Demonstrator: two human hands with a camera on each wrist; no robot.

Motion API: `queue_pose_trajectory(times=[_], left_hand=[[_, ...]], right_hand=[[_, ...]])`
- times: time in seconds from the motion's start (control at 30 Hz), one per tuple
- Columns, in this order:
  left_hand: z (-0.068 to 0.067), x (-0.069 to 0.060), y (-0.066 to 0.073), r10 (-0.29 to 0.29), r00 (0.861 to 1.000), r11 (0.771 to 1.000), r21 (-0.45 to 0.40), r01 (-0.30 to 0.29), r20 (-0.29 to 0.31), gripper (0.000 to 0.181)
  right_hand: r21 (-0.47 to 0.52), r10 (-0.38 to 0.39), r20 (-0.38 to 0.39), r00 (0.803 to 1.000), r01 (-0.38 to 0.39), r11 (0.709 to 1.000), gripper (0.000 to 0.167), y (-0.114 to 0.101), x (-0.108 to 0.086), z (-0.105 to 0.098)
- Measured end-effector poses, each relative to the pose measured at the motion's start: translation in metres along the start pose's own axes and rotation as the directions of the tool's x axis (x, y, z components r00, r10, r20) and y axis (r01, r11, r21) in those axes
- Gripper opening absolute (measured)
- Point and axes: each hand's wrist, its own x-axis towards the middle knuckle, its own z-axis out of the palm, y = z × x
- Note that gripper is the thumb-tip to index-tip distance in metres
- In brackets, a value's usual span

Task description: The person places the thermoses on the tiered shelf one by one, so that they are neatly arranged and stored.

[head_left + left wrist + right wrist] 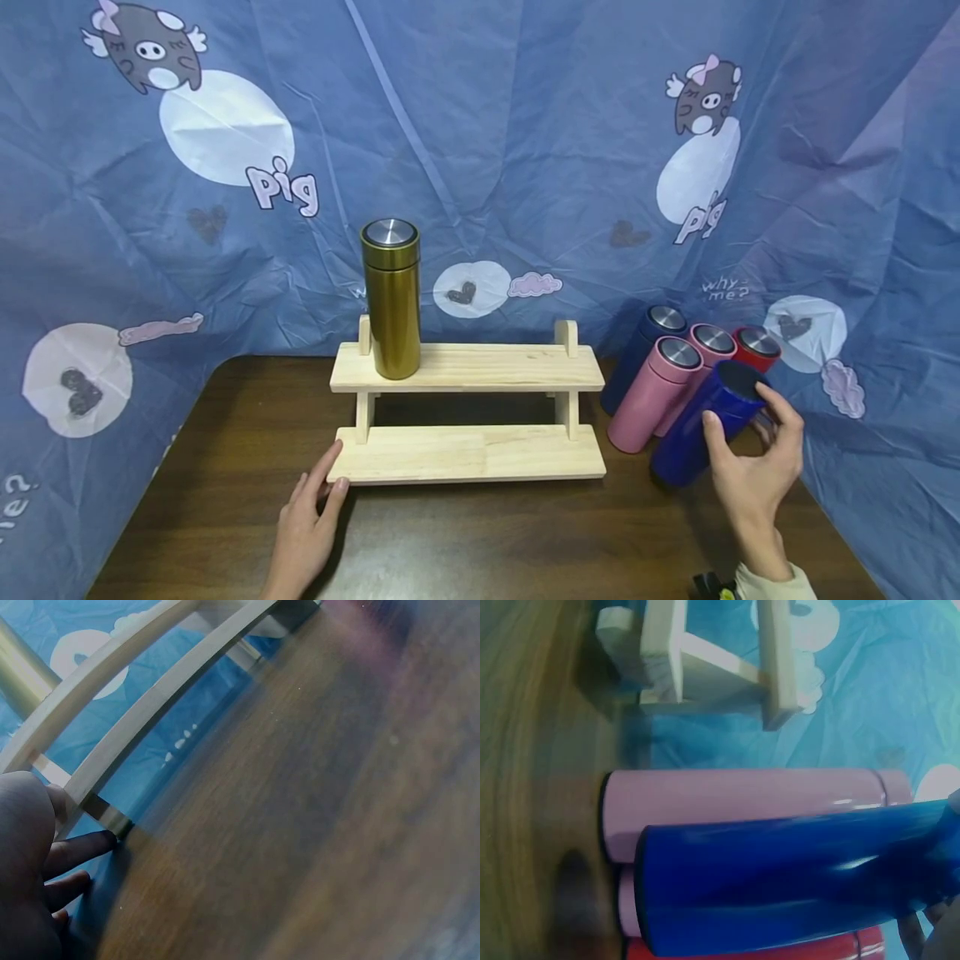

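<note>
At the right, my right hand (757,475) grips a shiny blue thermos bottle (693,437) near its dark top, thumb on one side and fingers on the other. In the right wrist view the blue bottle's base seems slightly raised off the table. Two pink bottles (652,400), a dark blue bottle (630,367) and a red bottle (757,347) stand close behind it. My left hand (303,525) touches the left end of a two-tier wooden rack (468,454) with extended fingers. A gold bottle (396,317) stands upright on the rack's upper shelf, at the left.
The rack stands on a dark brown wooden table (480,542). A blue cloth (480,125) with pig prints hangs behind and along both sides, close to the bottle group at the right.
</note>
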Motion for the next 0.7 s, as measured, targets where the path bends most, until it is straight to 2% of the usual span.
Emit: queue_pose_trajectory(times=[0.5, 0.7], left_hand=[[0.001, 0.0, -0.002, -0.015, 1.0, 1.0, 0.007, 0.015, 0.003, 0.051], [0.0, 0.0, -0.001, -0.019, 1.0, 1.0, -0.002, 0.019, 0.006, 0.052]], right_hand=[[0.121, -0.023, 0.038, 0.999, 0.018, 0.993, 0.068, -0.027, 0.007, 0.006], [0.166, -0.034, 0.078, 0.996, 0.02, 0.986, 0.071, -0.029, 0.01, 0.013]])
